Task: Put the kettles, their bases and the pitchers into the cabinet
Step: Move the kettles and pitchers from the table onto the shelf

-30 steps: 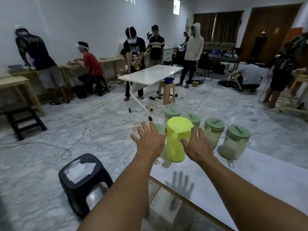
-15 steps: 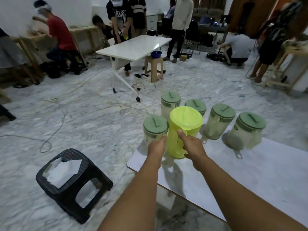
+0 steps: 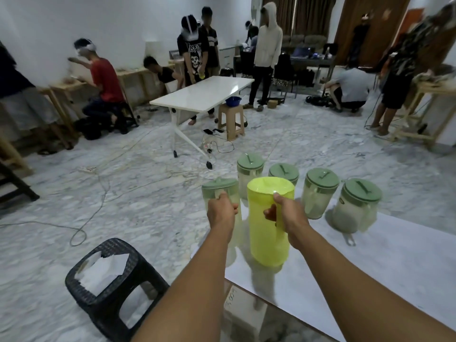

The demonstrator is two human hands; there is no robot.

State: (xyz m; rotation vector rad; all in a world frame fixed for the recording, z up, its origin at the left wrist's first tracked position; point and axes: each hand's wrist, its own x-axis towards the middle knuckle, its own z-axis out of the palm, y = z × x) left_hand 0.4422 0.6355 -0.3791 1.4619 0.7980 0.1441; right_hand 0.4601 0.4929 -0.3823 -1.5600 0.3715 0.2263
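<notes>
A yellow-green pitcher (image 3: 267, 233) is raised just above the white table (image 3: 394, 262), my right hand (image 3: 287, 215) shut on its handle. Left of it, my left hand (image 3: 220, 212) is shut on the handle of a clear pitcher with a green lid (image 3: 219, 187), also lifted. Three more clear pitchers with green lids stand behind on the table: pitcher (image 3: 249, 174), pitcher (image 3: 319, 192) and pitcher (image 3: 356, 206). A further lid (image 3: 283, 171) shows behind the yellow one. No kettle, base or cabinet is in view.
A black woven stool (image 3: 111, 287) with white paper on it stands at the lower left. Cables trail over the marble floor (image 3: 123, 193). A white folding table (image 3: 204, 95) and a tan stool (image 3: 232, 117) stand farther off. Several people work around the room.
Both hands went from open above the pitchers to closed on handles. The yellow-green pitcher and the clear one beside it have come up off the table.
</notes>
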